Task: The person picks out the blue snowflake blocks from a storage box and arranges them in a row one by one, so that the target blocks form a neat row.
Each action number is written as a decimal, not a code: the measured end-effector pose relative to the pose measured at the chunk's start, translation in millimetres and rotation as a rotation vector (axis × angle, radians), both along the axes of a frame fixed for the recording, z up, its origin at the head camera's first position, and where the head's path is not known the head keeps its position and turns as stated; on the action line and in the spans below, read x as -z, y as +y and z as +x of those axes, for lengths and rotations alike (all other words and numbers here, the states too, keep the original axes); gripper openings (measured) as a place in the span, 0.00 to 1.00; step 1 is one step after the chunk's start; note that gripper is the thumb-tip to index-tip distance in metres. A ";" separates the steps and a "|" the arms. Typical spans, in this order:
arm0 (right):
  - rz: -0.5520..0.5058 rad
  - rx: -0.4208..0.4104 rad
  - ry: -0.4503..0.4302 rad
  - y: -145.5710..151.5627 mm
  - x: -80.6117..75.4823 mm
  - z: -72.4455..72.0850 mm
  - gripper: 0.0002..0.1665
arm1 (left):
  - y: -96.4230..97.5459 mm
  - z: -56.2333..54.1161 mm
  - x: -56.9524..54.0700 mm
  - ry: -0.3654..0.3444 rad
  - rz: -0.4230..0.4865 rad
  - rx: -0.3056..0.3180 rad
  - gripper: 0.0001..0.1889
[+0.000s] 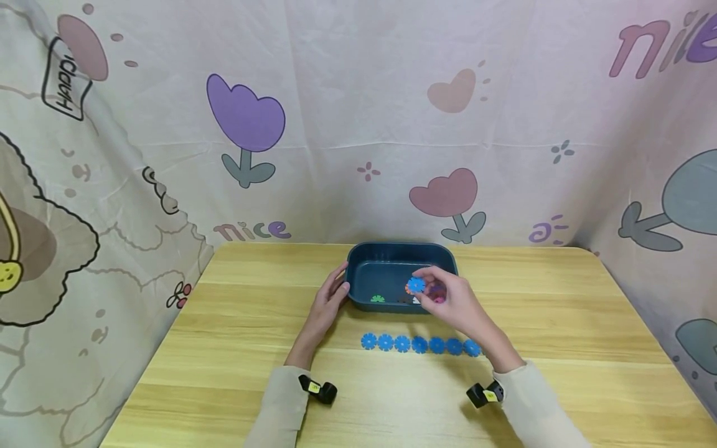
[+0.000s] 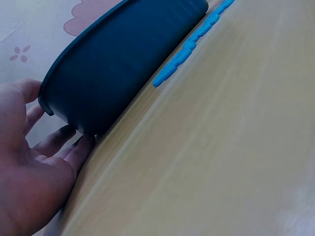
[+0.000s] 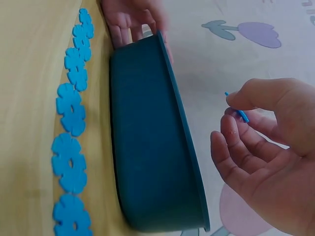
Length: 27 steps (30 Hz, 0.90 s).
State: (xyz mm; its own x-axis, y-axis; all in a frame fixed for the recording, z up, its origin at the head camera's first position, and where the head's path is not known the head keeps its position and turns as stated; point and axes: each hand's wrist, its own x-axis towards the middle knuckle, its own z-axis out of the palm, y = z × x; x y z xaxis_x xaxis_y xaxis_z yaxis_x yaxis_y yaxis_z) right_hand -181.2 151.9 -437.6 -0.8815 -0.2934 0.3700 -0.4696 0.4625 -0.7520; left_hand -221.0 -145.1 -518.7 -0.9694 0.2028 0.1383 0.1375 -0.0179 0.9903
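A dark blue plastic basin (image 1: 400, 249) stands on the wooden table. My left hand (image 1: 328, 298) holds its left end, with the thumb by the rim and curled fingers against the wall, as the left wrist view shows. Above the basin's right part, my right hand (image 1: 450, 298) pinches a blue snowflake disc (image 1: 416, 285) between thumb and fingertips; in the right wrist view the disc (image 3: 243, 115) appears edge-on. In front of the basin lies a straight row of blue snowflake discs (image 1: 402, 344). My right forearm hides the row's right end.
Inside the basin are a green disc (image 1: 378, 298), a pink disc (image 1: 439, 299) and other small pieces, partly behind my right hand. A printed cloth (image 1: 347, 124) hangs behind the table (image 1: 224, 348). Each sleeve cuff carries a small black camera (image 1: 325, 392).
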 end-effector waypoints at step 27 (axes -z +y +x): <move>0.035 0.128 0.094 70.2 9.8 57.8 0.25 | 0.7 -0.6 -0.1 -0.007 -0.004 -0.006 0.25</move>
